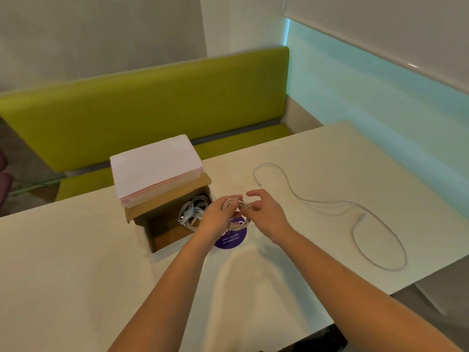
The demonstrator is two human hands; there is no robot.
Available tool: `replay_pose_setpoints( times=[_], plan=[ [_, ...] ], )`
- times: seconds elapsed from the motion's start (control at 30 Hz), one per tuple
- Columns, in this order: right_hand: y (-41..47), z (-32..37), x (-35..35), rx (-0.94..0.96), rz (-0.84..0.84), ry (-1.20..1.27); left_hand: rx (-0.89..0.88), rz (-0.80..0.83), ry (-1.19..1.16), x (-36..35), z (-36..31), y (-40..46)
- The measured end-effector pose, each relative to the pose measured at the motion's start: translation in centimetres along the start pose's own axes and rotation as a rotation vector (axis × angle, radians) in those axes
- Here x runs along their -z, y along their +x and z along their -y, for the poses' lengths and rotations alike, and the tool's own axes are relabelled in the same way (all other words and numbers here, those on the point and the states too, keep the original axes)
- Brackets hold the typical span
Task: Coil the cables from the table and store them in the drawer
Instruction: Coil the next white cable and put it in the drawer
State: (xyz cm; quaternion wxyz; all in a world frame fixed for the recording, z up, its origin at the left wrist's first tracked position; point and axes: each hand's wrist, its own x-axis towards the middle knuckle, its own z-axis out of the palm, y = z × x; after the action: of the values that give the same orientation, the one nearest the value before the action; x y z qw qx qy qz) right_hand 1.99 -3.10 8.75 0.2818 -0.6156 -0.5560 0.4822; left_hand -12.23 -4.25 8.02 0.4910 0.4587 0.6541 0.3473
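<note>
Both forearms reach over the surface [76, 262]; my left hand [215, 217] grips the coiled cable [234, 205] beside the drawer [165, 232], right hand [264, 212] released. Loosening could spring the coil apart. Another cable [355, 207] lies uncoiled.

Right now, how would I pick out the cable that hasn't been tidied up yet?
Start at the white table in front of the green bench. Look to its right side, away from the cardboard drawer. The loose cable sprawls there in open loops, untouched, unlike the bundled cables in the drawer or the coil in the person's hands.
</note>
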Motion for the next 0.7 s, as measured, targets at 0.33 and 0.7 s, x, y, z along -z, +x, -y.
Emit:
replay_pose_setpoints(
  times=[0.33, 0.7],
  plan=[
    [2.3, 2.0, -6.9, -0.245, 0.209, 0.115, 0.211, -0.281, -0.348, 5.5, 4.4, 0.0],
    [5.1, 1.6, -12.1, -0.024, 0.24, -0.017, 0.284, -0.479, -0.121, 9.7, 7.4, 3.1]
  ],
)
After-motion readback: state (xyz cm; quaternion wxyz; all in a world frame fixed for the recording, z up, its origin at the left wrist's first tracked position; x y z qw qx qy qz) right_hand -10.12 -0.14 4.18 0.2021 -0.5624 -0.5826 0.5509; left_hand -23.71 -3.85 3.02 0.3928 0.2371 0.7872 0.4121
